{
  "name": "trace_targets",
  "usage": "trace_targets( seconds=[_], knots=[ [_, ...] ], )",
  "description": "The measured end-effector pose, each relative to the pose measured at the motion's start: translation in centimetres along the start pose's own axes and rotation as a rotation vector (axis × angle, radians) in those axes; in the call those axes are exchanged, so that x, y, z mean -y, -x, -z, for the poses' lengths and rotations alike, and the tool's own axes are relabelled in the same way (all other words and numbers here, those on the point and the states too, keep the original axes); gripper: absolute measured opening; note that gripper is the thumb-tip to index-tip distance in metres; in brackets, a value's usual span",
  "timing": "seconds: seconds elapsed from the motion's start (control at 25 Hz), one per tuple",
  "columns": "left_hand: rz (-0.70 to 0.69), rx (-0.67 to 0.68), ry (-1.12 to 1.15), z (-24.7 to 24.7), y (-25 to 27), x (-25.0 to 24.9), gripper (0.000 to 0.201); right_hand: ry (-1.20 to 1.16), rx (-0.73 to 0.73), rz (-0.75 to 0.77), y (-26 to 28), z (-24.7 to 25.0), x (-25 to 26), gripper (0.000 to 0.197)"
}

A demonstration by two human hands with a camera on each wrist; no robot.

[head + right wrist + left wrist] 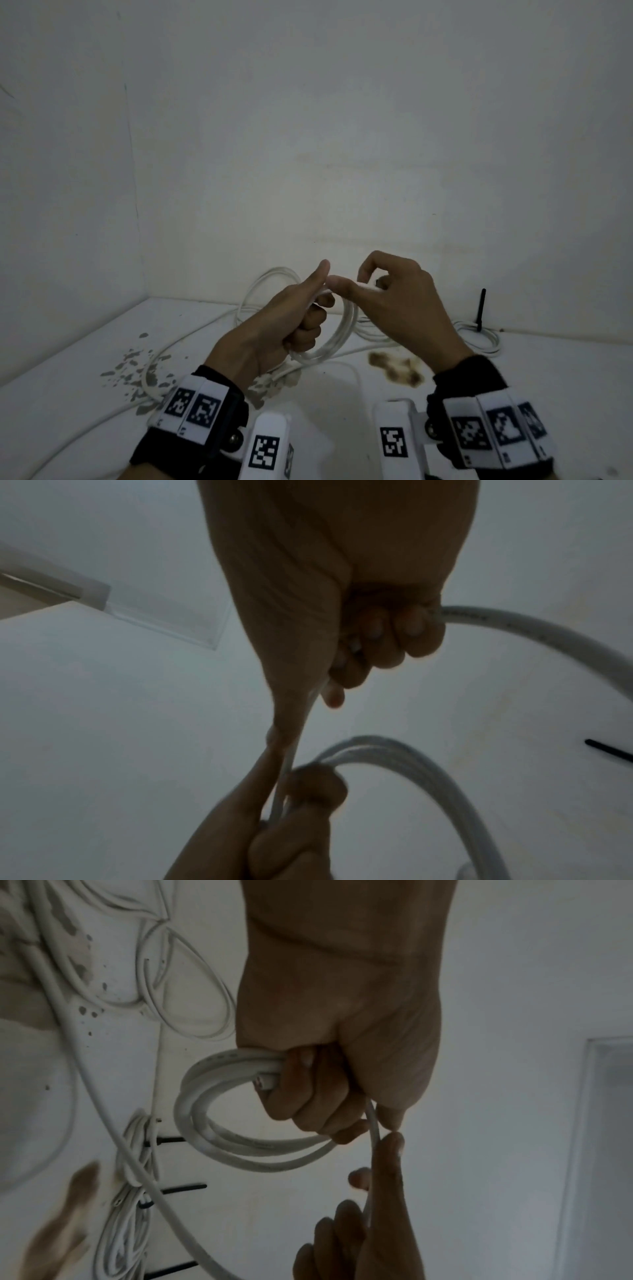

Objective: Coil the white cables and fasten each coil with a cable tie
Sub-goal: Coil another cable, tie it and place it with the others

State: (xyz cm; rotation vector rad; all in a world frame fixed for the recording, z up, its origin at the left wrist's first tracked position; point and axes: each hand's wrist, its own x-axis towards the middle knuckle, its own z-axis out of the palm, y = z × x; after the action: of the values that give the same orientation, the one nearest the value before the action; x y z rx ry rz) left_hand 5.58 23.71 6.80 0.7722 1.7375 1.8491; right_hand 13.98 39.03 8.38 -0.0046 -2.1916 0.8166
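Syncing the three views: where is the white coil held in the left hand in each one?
Head: coil at centre, hanging from the left hand.
Left wrist: centre-left, looping below the fist.
Right wrist: bottom centre, arcing right.
Shared landmark: the right hand pinching the strand that feeds in.

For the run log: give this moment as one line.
stage: coiling | left hand: grips white cable coil | right hand: pinches free strand, feeding next loop | cable tie: none on this coil

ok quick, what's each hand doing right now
Left hand: closed, gripping the coil of white cable.
Right hand: closed, pinching the free run of the same cable.
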Motion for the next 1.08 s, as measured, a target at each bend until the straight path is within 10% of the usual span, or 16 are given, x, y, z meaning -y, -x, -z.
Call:
trace_targets(
  seconds=[0.24,0.52,0.8,1.08],
  knots=[
    [-0.047,-0.114,0.179,2.2,0.0,-0.5,0.049,-0.244,0.443,-0.101,0.6,2.4,-3.1,0.031],
    [-0.079,-0.041,0.352,2.8,0.3,-1.2,0.043,-0.257,0.286,-0.333,1.6,-1.1,-6.2,0.074],
    [-0.244,-0.077,0.687,6.2,0.6,-2.6,0.043,-0.115,0.474,-0.342,2.3,-2.0,-8.3,0.067],
    [-0.339,-0.306,0.928,9.0,-0.1,-1.5,0.065,-0.456,0.185,-0.425,2.2,-1.6,-7.6,0.043]
  ],
)
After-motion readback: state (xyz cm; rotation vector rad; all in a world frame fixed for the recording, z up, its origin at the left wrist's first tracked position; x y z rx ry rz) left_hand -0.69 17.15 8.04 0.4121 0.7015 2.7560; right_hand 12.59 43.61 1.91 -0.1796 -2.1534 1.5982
